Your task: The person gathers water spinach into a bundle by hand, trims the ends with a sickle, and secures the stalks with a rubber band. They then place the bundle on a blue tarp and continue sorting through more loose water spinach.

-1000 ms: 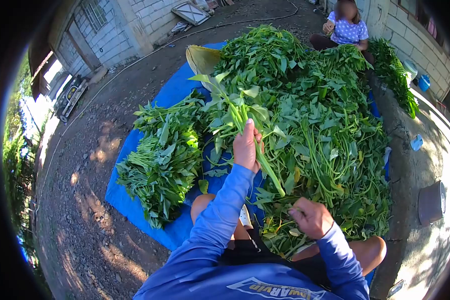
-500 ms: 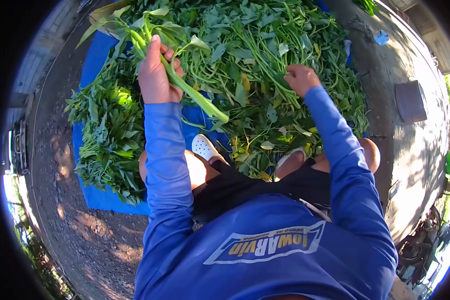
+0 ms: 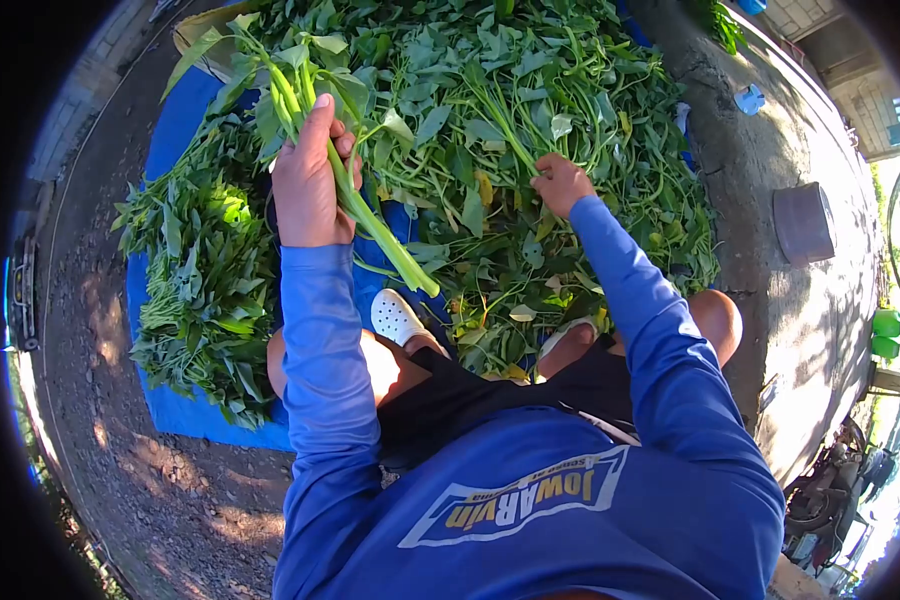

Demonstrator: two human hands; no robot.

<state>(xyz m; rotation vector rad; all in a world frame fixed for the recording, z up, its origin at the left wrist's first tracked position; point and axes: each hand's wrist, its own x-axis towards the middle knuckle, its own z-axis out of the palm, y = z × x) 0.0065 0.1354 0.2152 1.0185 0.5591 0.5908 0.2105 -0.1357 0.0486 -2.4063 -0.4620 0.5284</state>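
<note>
My left hand [image 3: 313, 175] is closed around a small bunch of water spinach stalks [image 3: 385, 240], leaves up and to the left, thick cut ends pointing down and right. At the near edge of the big water spinach heap [image 3: 440, 75], my right hand [image 3: 562, 185] is closed, fingers pinched on the lower end of a water spinach stem [image 3: 505, 130] that slants up into the heap. Left of my left hand lies a neater pile of water spinach [image 3: 205, 310], its leaves and stems packed together.
A blue tarp [image 3: 175, 405] lies under the greens. Between my feet, one in a white clog [image 3: 395, 315], are loose and yellowing leaves [image 3: 480, 310]. On the right stand a concrete ledge [image 3: 760, 130] and a brown cylindrical container [image 3: 803, 224]. Gravelly ground [image 3: 160, 490] is at the left.
My right hand has moved left and slightly down over the heap, and is now on a stem. My left hand still holds its bunch, a little lower in view. The view has shifted slightly.
</note>
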